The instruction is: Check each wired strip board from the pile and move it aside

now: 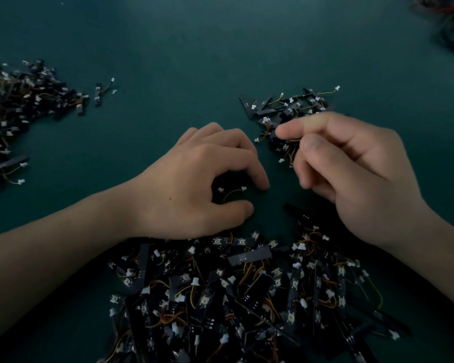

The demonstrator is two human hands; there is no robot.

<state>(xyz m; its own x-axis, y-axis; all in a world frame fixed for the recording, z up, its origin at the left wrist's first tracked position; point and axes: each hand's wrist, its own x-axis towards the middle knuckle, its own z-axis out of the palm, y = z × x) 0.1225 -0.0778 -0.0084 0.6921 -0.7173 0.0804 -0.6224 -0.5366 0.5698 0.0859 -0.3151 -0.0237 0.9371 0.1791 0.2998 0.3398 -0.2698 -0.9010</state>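
Head view: the matter turns on one wired strip board (231, 191) lying dead centre, under the arch of the left hand (199, 184). Only its thin wire and two white plugs (243, 188) show in the hollow between thumb and forefinger. The wire runs roughly along the 9-to-3 o'clock line; the dark board itself is hidden by the palm, so I cannot tell its long axis. The left hand's fingers curl round it, tips down on the tabletop (168, 48).

The right hand (357, 174) hovers at about 3 o'clock from that board, blurred, fingers loosely curled and forefinger reaching toward 9 o'clock. Nothing shows between its fingers, so it looks empty.

The main pile (241, 289) sits at 6 o'clock, just beside both wrists. A small group of boards (286, 106) lies at 1 o'clock, partly behind the right fingertips. A larger heap (19, 108) is well apart at 10 o'clock. The left hand is plainly nearer the centre board. Judging by the layout, the small group is the nearest place to set it aside, a short carry toward 1 o'clock and across the right hand's reach.

The tabletop is dark teal, flat and dimly lit, with bare stretches toward 12 o'clock. A tangle of wires (448, 19) sits in the far corner at 2 o'clock.
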